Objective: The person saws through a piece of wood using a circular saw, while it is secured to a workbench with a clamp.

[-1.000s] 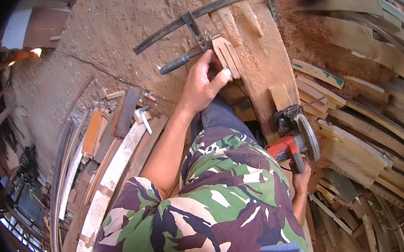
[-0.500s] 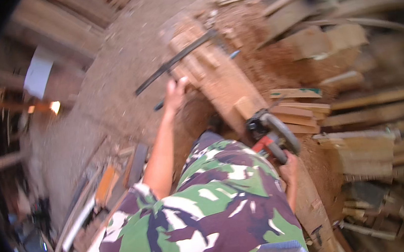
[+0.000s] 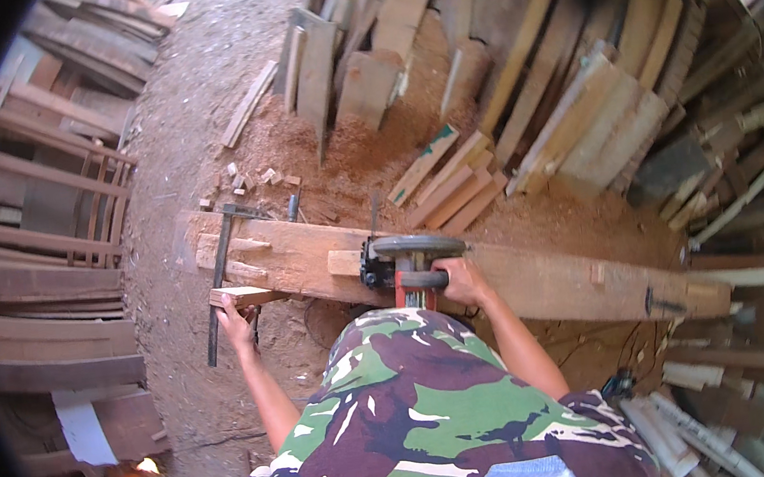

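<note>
A long thick wooden plank [image 3: 537,279] runs across in front of me. My right hand [image 3: 464,280] is closed around the black handle of a red and black circular saw [image 3: 416,246] with a rounded grey guard, standing on the plank. At the plank's left part, my left hand [image 3: 239,323] grips the end of a short piece of wood [image 3: 255,295] at the near edge. Right by it, a dark bar clamp [image 3: 221,262] lies across the plank over narrow wood strips [image 3: 246,271]. A small wood block [image 3: 342,263] sits against the saw's left side.
Boards [image 3: 567,123] lean in stacks at the far right, above reddish sawdust [image 3: 286,141]. Short offcuts [image 3: 462,196] lie just beyond the saw. Wooden frames [image 3: 60,228] stand along the left. A cable [image 3: 634,342] hangs near the plank's right end.
My view has turned right, so the plank now lies crosswise. My left hand, earlier beside the clamp, now grips the short wood piece. My right hand stays on the saw handle.
</note>
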`<state>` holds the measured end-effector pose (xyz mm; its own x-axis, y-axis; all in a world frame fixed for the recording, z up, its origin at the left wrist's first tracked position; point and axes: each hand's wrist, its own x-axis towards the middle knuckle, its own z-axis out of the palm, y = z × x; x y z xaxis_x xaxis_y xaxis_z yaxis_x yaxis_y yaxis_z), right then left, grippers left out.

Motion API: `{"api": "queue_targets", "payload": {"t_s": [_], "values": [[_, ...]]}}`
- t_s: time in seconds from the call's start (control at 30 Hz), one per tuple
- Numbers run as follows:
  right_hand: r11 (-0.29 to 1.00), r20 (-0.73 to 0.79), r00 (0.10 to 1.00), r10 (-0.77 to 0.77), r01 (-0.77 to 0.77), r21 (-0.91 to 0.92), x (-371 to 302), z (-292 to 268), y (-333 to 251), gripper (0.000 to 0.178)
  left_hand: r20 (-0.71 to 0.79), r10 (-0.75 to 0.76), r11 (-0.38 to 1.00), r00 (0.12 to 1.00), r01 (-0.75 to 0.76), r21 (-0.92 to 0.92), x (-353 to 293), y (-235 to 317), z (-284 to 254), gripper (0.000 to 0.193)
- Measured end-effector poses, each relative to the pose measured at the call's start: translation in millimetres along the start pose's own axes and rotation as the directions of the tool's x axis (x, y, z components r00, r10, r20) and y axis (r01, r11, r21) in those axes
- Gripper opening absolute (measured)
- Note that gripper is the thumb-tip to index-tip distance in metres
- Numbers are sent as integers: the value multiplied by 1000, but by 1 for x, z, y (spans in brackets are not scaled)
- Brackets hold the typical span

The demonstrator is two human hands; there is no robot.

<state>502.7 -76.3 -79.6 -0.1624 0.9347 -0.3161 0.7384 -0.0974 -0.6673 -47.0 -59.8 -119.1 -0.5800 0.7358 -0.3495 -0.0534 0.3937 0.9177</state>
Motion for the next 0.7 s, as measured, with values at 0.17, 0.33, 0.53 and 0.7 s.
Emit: {"api": "queue_targets", "payload": {"t_s": [0.17,0.33,0.53,0.7], "values": [[1000,-48,999,10,-10,15,0,-4,2,29,90,11,993,996,-22,119,0,17,4,63],[1000,-102,995,-23,24,3,1,-3,6,30,140,16,985,990,-39,167,-3,25,5,64],[994,-25,998,-61,63,88,12,11,10,33,187,79,963,979,-123,238,-4,17,-17,55],[996,-162,984,-67,75,42,4,14,12,29,213,41,993,976,-64,103,-3,21,-2,53]]}}
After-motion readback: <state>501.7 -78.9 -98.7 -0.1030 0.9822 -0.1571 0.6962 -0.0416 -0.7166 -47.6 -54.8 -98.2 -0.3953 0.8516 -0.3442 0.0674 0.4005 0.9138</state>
